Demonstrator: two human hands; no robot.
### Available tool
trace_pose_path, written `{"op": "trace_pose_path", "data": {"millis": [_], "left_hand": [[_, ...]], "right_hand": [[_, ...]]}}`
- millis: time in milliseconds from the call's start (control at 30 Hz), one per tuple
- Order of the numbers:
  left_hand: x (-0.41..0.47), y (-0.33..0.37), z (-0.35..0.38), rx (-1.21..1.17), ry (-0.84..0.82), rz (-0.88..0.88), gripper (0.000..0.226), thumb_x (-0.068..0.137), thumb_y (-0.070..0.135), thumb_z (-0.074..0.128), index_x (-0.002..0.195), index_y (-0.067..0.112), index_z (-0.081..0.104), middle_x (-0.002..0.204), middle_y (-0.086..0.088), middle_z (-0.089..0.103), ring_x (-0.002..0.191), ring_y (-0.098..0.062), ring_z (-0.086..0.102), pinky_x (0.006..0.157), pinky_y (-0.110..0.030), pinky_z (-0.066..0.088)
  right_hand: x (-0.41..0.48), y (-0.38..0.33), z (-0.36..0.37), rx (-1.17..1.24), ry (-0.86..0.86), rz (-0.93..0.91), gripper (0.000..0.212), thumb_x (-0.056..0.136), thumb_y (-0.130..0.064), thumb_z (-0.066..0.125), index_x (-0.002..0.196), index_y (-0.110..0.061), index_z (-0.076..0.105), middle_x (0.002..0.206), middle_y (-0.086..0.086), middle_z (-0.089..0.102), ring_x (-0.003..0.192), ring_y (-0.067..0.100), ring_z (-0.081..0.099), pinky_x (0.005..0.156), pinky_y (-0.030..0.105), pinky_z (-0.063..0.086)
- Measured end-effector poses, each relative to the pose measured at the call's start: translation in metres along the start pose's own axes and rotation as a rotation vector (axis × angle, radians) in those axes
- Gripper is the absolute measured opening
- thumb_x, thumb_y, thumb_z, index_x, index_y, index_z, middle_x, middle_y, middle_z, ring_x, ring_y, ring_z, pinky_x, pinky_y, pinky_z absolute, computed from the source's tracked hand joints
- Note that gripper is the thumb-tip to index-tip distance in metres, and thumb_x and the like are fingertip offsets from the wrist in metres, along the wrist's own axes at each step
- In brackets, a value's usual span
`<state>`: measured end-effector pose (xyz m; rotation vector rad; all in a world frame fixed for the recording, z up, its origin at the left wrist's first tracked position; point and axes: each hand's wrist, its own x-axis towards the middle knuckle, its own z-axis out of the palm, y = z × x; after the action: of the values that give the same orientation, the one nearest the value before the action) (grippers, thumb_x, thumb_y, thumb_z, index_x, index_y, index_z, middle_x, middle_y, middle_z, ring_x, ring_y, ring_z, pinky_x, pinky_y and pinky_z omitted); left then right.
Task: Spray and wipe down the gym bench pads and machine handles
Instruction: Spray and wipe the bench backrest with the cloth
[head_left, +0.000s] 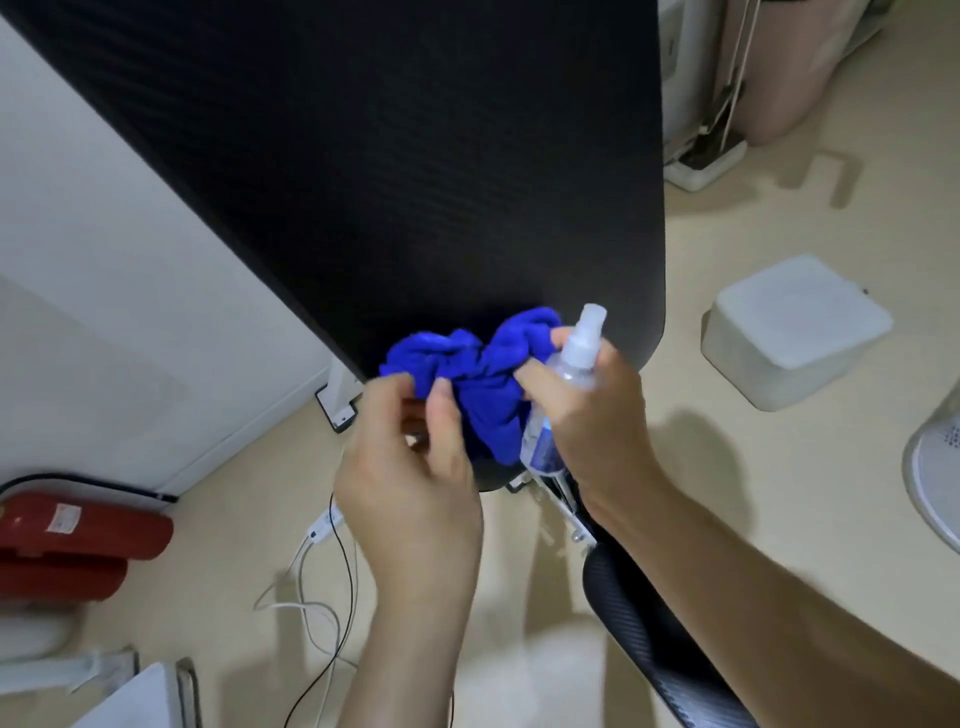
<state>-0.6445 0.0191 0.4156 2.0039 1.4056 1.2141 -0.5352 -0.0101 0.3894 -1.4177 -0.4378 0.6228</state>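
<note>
A long black bench pad (395, 171) stretches away from me, and a second black pad (654, 644) shows under my right forearm. A crumpled blue cloth (483, 374) lies bunched at the near end of the long pad. My left hand (415, 478) pinches the cloth's left side between thumb and fingers. My right hand (592, 410) grips a clear spray bottle (566, 379) with its white nozzle pointing up and away, and its fingertips also touch the cloth's right side.
A white upturned box (795, 332) sits on the beige floor to the right, with a fan base (935, 467) near the right edge. A red fire extinguisher (72, 535) lies at lower left. Cables (322, 587) trail under the bench. A white wall is on the left.
</note>
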Motion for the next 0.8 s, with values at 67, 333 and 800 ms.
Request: {"op": "trace_pose_path", "data": {"millis": [67, 333, 800], "left_hand": [[0.037, 0.026, -0.022, -0.027, 0.118, 0.147, 0.012, 0.092, 0.032, 0.057, 0.088, 0.035, 0.046, 0.072, 0.021, 0.054, 0.067, 0.000, 0.054, 0.062, -0.021, 0.045], [0.012, -0.016, 0.000, 0.444, -0.235, 0.382, 0.016, 0.082, 0.030, 0.049, 0.073, 0.019, 0.040, 0.059, -0.003, 0.051, 0.041, -0.026, 0.045, 0.038, -0.025, 0.030], [0.108, 0.110, -0.040, 0.402, 0.219, 0.330, 0.015, 0.082, 0.022, 0.056, 0.089, 0.016, 0.045, 0.080, -0.005, 0.053, 0.068, -0.027, 0.046, 0.058, -0.033, 0.028]], "right_hand": [[0.009, -0.054, 0.014, 0.107, 0.012, -0.175, 0.022, 0.080, -0.003, 0.072, 0.077, 0.004, 0.052, 0.062, 0.003, 0.045, 0.056, 0.009, 0.041, 0.055, 0.016, 0.039], [-0.008, -0.014, 0.009, -0.028, 0.018, -0.086, 0.033, 0.080, 0.004, 0.061, 0.070, -0.025, 0.051, 0.053, -0.016, 0.048, 0.051, 0.003, 0.041, 0.054, 0.013, 0.038], [0.034, -0.155, 0.023, -0.086, -0.090, -0.521, 0.019, 0.083, -0.019, 0.070, 0.101, -0.020, 0.065, 0.086, -0.006, 0.068, 0.080, 0.006, 0.063, 0.075, 0.024, 0.053]]}}
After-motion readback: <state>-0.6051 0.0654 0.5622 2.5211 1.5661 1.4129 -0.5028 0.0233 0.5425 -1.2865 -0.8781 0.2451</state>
